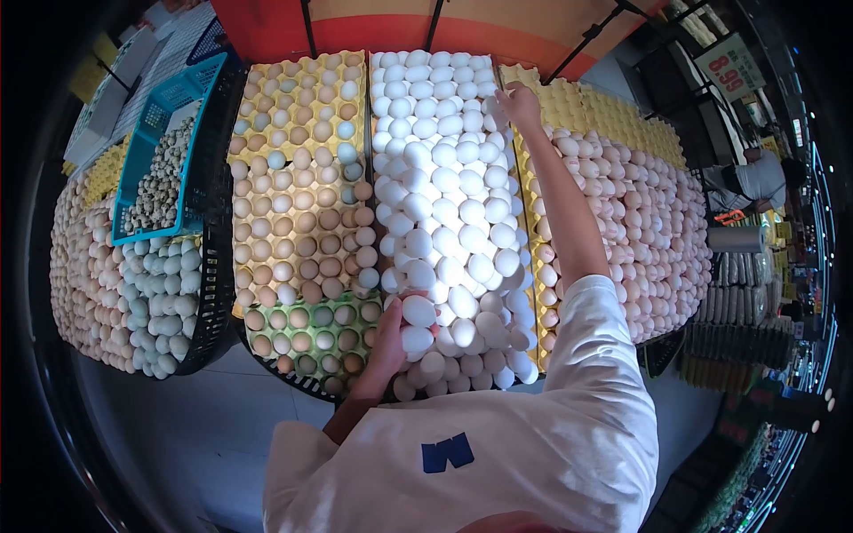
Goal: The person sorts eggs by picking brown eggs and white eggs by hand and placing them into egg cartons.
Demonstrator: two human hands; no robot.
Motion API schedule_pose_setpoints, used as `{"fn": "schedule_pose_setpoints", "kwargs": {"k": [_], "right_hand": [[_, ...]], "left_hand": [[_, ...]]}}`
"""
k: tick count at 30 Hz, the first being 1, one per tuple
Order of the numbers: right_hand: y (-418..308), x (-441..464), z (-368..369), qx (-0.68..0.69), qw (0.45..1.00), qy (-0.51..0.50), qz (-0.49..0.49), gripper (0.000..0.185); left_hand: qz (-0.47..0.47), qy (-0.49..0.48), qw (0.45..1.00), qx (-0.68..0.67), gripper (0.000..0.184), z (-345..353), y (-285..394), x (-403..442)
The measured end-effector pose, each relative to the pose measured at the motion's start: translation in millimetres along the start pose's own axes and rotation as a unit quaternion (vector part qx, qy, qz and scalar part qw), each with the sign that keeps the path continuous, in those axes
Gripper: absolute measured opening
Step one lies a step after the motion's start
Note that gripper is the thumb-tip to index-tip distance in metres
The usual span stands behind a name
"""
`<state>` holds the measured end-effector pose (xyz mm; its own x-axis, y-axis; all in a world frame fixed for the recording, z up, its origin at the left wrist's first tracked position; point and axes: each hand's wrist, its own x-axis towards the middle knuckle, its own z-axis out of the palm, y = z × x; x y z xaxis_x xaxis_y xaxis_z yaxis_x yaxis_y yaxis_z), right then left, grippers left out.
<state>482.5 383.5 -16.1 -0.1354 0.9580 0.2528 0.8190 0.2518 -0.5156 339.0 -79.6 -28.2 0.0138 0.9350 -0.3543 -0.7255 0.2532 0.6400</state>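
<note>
My left hand (385, 346) is closed around white eggs at the near part of the white pile. An upper white egg (418, 311) and a lower white egg (416, 339) show beside its thumb; the fingers are mostly hidden behind them. My right hand (522, 105) reaches to the far right edge of the same pile, its fingers bent around a white egg (499, 109) that is partly hidden. White eggs (444, 182) fill the middle column, stacked close together and brightly lit.
Brown and pale-blue eggs sit in yellow trays (302, 111) and a green tray (348, 313) at left. A blue basket (115, 218) holds speckled small eggs. Pinkish eggs (635, 213) lie at right beside a yellow tray (613, 111). Another person (755, 180) stands far right.
</note>
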Motion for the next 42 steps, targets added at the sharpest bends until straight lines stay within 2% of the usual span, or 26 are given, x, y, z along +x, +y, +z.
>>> {"fn": "schedule_pose_setpoints", "kwargs": {"k": [1, 3, 5, 8, 9, 10, 13, 15, 17, 19, 21, 23, 24, 26, 28, 30, 33, 35, 39, 42], "right_hand": [[-14.4, -11.8, -10.4, 0.002, 1.000, 0.001, 0.000, 0.043], [-61.4, -55.4, -40.3, 0.151, 0.976, -0.013, -0.157, 0.032], [-111.9, -125.6, -77.2, 0.230, 0.937, -0.158, -0.207, 0.025], [-149.1, -216.7, -109.9, 0.161, 0.854, -0.352, -0.347, 0.036], [-149.5, -239.8, -109.4, 0.180, 0.843, -0.335, -0.380, 0.040], [-154.1, -250.4, -114.3, 0.156, 0.821, -0.380, -0.396, 0.043], [-150.2, -261.4, -112.0, 0.186, 0.842, -0.345, -0.372, 0.044], [-146.4, -242.1, -116.8, 0.217, 0.846, -0.388, -0.294, 0.043], [-134.3, -208.1, -107.5, 0.273, 0.878, -0.301, -0.254, 0.037], [-113.6, -156.2, -82.6, 0.321, 0.910, -0.188, -0.182, 0.041], [-75.9, -96.5, -45.8, 0.345, 0.924, -0.106, -0.129, 0.041], [-52.9, -57.4, -25.8, 0.316, 0.942, -0.085, -0.077, 0.041], [-45.4, -42.1, -14.7, 0.318, 0.940, -0.087, -0.083, 0.041], [-34.9, -23.3, 6.5, 0.173, 0.981, -0.043, -0.077, 0.043], [-42.5, -18.7, 15.4, 0.160, 0.984, -0.045, -0.069, 0.043], [-45.9, -18.7, 23.8, 0.049, 0.996, -0.061, -0.037, 0.043], [-46.3, -18.1, 30.9, 0.022, 0.997, -0.062, -0.029, 0.046], [-45.1, -14.9, 32.0, 0.009, 0.996, -0.074, -0.046, 0.049], [-48.5, -22.9, 25.8, -0.057, 0.989, -0.115, -0.070, 0.053], [-51.4, -27.8, 26.9, -0.107, 0.987, -0.102, -0.067, 0.056]], "left_hand": [[0.001, 0.000, 1.000, 0.001, 0.049, 2.3, 3.5, 0.2], [0.021, 0.001, 0.999, -0.028, 0.049, 8.4, 12.2, 3.8], [0.024, 0.023, 0.999, -0.022, 0.048, 16.9, 25.2, 7.9], [0.031, 0.039, 0.999, -0.018, 0.046, 22.6, 34.1, 17.8], [0.038, 0.031, 0.999, -0.020, 0.045, 23.4, 35.5, 20.8], [0.036, 0.030, 0.999, -0.019, 0.045, 24.4, 35.3, 23.7], [0.067, 0.057, 0.996, 0.026, 0.045, 31.8, 36.3, 29.1], [0.075, 0.043, 0.995, 0.046, 0.047, 37.9, 41.7, 29.2], [0.055, 0.027, 0.998, 0.012, 0.045, 35.1, 44.4, 28.2], [0.035, 0.013, 0.999, -0.023, 0.044, 27.4, 46.6, 25.8], [-0.039, -0.091, 0.986, -0.135, 0.038, 14.0, 43.3, 24.7], [-0.050, -0.064, 0.987, -0.141, 0.036, 5.1, 35.6, 19.0], [-0.068, -0.036, 0.986, -0.147, 0.034, 1.9, 33.0, 14.6], [-0.059, -0.045, 0.985, -0.154, 0.031, -2.8, 32.9, 6.6], [-0.063, -0.016, 0.988, -0.143, 0.029, -10.3, 32.9, -1.3], [-0.066, 0.001, 0.988, -0.138, 0.030, -24.7, 29.6, -6.8], [-0.040, -0.032, 0.991, -0.125, 0.030, -38.2, 32.7, -15.0], [-0.033, 0.032, 0.994, -0.096, 0.029, -42.9, 35.0, -20.7], [-0.023, 0.042, 0.995, -0.087, 0.029, -54.2, 33.3, -19.0], [-0.019, 0.058, 0.994, -0.095, 0.027, -50.3, 35.6, -17.6]]}}
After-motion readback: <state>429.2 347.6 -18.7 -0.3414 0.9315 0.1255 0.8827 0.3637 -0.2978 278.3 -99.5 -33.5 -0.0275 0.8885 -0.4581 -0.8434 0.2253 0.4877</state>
